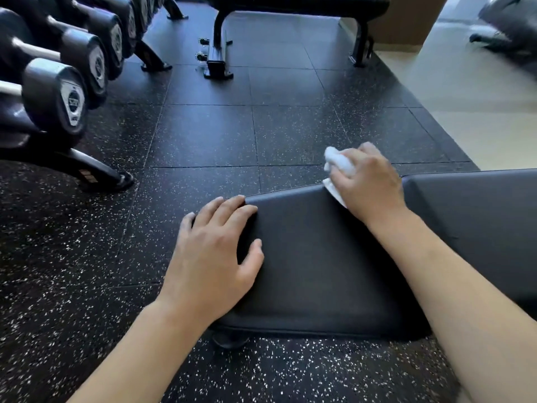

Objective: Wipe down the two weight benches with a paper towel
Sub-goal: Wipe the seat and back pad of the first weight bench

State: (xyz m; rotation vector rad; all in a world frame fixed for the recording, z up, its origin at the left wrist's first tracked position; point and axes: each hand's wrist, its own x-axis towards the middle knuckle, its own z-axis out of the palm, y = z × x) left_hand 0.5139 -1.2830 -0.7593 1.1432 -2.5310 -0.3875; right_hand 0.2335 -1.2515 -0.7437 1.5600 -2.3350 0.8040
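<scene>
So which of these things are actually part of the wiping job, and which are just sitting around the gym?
Part of the job:
- paper towel, bunched in the right hand
- near bench, steadied by the left hand resting flat on its corner
- far bench, not yet reached

Just there:
- dumbbells on their rack
- speckled rubber floor

My left hand (216, 251) lies palm down, its fingers (232, 209) straight and slightly spread, thumb out to the side. My right hand (369, 181) reaches farther forward, fingers curled in a grip, knuckles up. Both of my forearms are bare and stretch forward from the bottom edge, the right 1 angling inward.
</scene>
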